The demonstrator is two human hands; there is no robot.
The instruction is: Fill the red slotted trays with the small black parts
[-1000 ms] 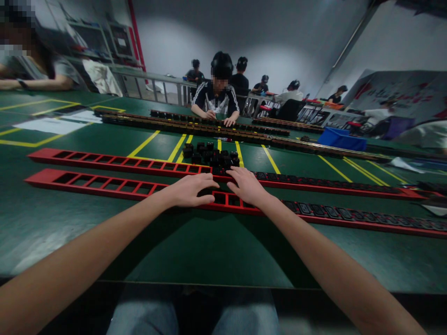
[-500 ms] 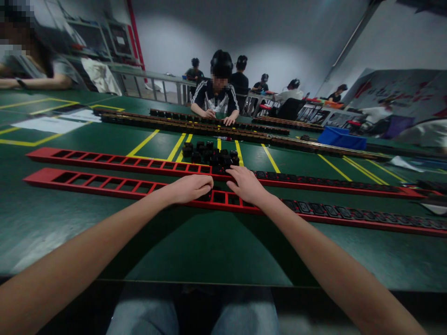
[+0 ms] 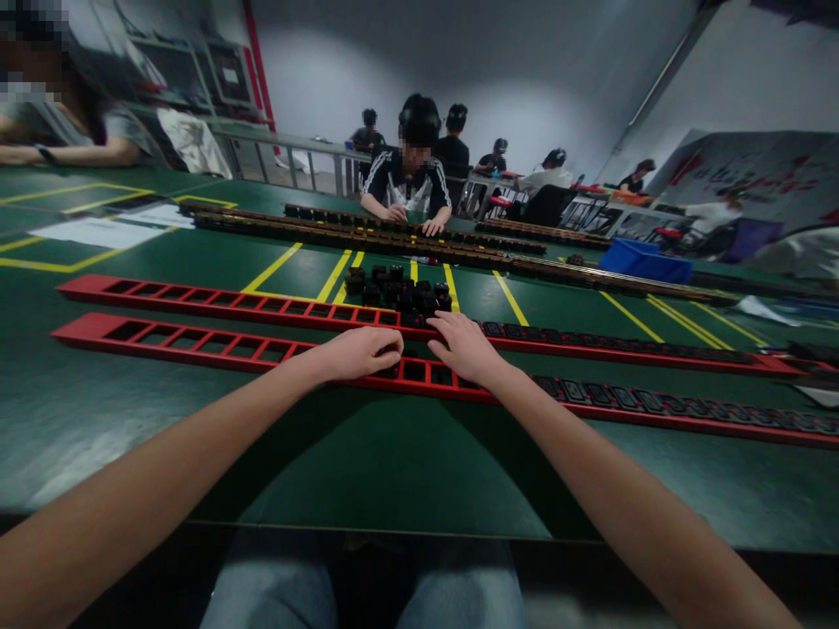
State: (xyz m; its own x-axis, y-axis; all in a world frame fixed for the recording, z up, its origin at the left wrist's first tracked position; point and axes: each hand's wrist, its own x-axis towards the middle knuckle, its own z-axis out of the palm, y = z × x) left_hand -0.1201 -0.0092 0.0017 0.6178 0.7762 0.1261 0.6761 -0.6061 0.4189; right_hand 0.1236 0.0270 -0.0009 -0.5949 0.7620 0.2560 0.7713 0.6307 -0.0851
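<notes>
Fingers (image 3: 391, 337) of the left hand (image 3: 359, 353) curled in, thumb and forefinger closed together over the near frame (image 3: 88, 330). Can't tell if they pinch anything; the hand blocks the view. Right hand (image 3: 468, 349) reaches across the near frame, fingers spread, tips at the far frame (image 3: 88, 286). Contact unclear, no part visible in its grip.

Near frame = red, lies on the table (image 3: 315, 463), straight in front. Open cells left of its middle, a couple more open between the hands, black parts (image 3: 609, 396) along its right stretch.

Handling, my judgement: stick to the one cell under the left fingers. Line up with the cell walls first, then press straight down; anything tilted would likely catch on the red rim. Steady the near frame close to that cell, since something that long could skate or twist. Keep the right wrist lifted so it doesn't drag on the frame.

Far frame: roughly parallel, just beyond the near frame. Same pattern, open cells left, black parts right.

Pile (image 3: 419, 297) of black blocks: beyond the near frame's middle, right behind the far frame. Best taken from the top so it doesn't spill.

Well beyond the near frame: long rails (image 3: 328, 234), another person's hand (image 3: 433, 225) at them. Blue bin (image 3: 646, 262) beyond its right half.
</notes>
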